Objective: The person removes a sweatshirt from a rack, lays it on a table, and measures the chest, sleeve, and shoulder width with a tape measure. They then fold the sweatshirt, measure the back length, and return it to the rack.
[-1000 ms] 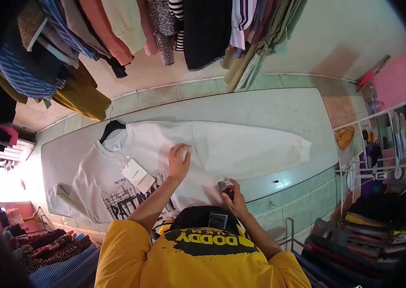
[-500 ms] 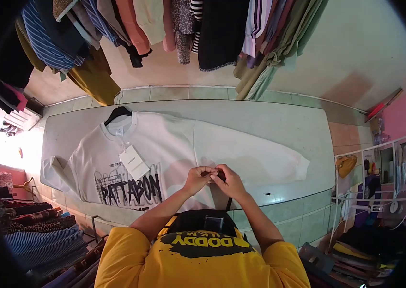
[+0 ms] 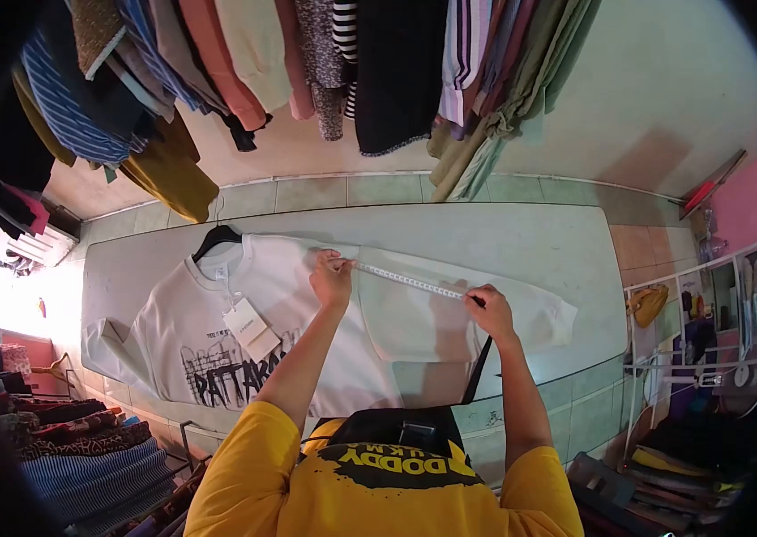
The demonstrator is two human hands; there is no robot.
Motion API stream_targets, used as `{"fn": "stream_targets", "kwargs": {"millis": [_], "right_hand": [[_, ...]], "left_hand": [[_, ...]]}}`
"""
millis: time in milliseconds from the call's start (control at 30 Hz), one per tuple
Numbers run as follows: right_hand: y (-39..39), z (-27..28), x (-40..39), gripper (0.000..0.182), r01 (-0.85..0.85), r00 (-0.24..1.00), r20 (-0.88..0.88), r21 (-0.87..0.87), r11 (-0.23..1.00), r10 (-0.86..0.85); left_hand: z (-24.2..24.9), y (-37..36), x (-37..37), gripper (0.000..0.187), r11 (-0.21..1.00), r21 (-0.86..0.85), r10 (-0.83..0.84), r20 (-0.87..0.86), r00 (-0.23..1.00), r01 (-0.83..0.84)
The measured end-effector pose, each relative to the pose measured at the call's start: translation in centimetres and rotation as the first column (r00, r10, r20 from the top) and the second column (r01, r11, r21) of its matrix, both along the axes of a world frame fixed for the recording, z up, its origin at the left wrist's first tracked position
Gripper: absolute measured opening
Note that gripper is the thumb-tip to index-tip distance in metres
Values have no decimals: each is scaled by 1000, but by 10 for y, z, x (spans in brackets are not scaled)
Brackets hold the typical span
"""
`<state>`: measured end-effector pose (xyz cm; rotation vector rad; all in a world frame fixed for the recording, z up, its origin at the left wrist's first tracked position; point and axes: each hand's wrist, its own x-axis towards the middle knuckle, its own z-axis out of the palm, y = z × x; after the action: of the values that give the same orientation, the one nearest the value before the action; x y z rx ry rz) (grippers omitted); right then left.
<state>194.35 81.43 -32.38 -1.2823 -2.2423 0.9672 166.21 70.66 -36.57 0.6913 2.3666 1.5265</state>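
Note:
A white sweatshirt point(image 3: 307, 349) with black lettering lies spread on the pale table point(image 3: 521, 228), one sleeve stretched to the right. A black hanger point(image 3: 215, 238) sits in its neck, and a white paper tag point(image 3: 250, 329) hangs from the collar. A white tape measure point(image 3: 410, 280) with dark markings runs taut along the upper sleeve. My left hand point(image 3: 333, 279) pinches one end near the shoulder seam. Further down the sleeve, my right hand point(image 3: 489, 313) is closed on the tape. Below it hangs a black strip point(image 3: 479, 370), reaching the table's front edge.
Clothes point(image 3: 401, 80) hang in a row above the table's far side. Folded garments point(image 3: 83, 456) are stacked at lower left. A white wire rack point(image 3: 665, 367) stands at the right, with dark clothes point(image 3: 692, 447) below it.
My hands were close together near the table's front edge. They have moved forward and apart, and the tape measure is now stretched between them over the sleeve.

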Motion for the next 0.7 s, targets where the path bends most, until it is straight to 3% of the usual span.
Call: {"fn": "stream_targets", "kwargs": {"millis": [33, 100, 200, 300, 433, 600, 700], "right_hand": [[5, -3, 1, 15, 15, 999, 35, 34, 999, -17], [14, -9, 4, 15, 19, 999, 40, 14, 1000, -19], [32, -17, 2, 14, -11, 999, 45, 77, 997, 8], [41, -24, -2, 13, -35, 996, 83, 47, 998, 31], [47, -31, -5, 13, -75, 992, 117, 160, 984, 56], [58, -24, 6, 9, 41, 959, 271, 138, 990, -77], [62, -27, 17, 10, 31, 963, 262, 148, 989, -69]], "left_hand": [[-2, 5, 0, 29, 1000, -8, -3, -1, 1000, 3], [-4, 15, 5, 28, 983, -174, 27, -167, 986, -57], [-5, 26, 13, 31, 960, -236, 81, -279, 957, -150], [-10, 32, 16, 27, 937, -275, 132, -290, 948, -215], [-20, 33, 16, 27, 945, -244, 116, -378, 919, -219], [-19, 34, 19, 28, 925, -274, 104, -483, 869, -263], [-19, 34, 22, 28, 919, -273, 102, -532, 841, -285]]}}
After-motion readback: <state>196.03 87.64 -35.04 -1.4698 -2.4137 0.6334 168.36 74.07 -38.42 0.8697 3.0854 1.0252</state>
